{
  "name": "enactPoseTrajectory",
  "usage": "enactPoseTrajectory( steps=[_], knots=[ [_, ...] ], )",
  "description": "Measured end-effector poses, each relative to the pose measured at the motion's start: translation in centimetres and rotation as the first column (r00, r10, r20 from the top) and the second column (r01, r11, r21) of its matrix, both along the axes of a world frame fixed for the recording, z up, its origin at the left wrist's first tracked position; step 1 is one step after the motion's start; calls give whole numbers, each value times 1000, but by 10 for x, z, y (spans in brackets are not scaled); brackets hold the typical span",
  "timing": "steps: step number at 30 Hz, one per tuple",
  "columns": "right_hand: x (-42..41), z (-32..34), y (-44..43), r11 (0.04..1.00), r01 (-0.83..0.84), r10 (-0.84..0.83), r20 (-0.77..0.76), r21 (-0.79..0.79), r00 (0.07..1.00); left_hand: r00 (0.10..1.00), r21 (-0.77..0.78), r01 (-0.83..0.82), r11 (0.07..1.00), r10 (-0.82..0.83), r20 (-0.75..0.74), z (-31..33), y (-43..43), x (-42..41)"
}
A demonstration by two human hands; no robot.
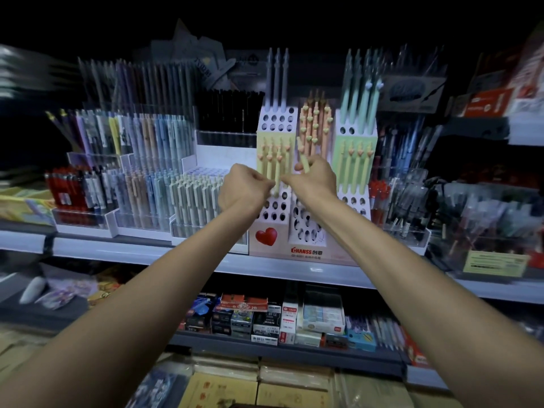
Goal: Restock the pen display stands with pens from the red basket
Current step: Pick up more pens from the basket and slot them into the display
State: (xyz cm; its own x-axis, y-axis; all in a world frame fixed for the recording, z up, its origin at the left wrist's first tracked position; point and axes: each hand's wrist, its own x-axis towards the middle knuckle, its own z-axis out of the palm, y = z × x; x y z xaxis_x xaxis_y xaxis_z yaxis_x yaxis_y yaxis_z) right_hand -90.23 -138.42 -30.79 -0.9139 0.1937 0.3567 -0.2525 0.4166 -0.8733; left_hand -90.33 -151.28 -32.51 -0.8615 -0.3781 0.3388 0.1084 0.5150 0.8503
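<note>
Left hand (pixel 245 188) and right hand (pixel 313 178) meet just in front of the display stand (pixel 323 245), at its left column. The left fingertips pinch a pale yellow pen (pixel 277 169). The right fingers curl round a spare pen (pixel 303 156) and appear to touch the first. The pinched pen stands upright, directly above the stand's empty holes (pixel 275 205). Judgement: lower it straight down. Red basket not in view.

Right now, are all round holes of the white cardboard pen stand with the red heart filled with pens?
No: below the left hand many holes are empty; the right hand grips pale yellow pens.
</note>
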Motion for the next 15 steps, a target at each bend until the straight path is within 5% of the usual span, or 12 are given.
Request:
enactPoseTrajectory(
  steps=[4,9,15],
  knots=[
    [16,-5,20,993,-117,117,214,-10,970,986,54,166,985,-166,-16,-12,-5,11],
    [19,-25,32,991,-54,73,148,-126,986,947,210,320,924,-316,-57,-20,6,29],
    [24,-24,37,949,-110,133,58,-296,989,906,220,421,880,-417,-69,-23,22,36]
  ],
)
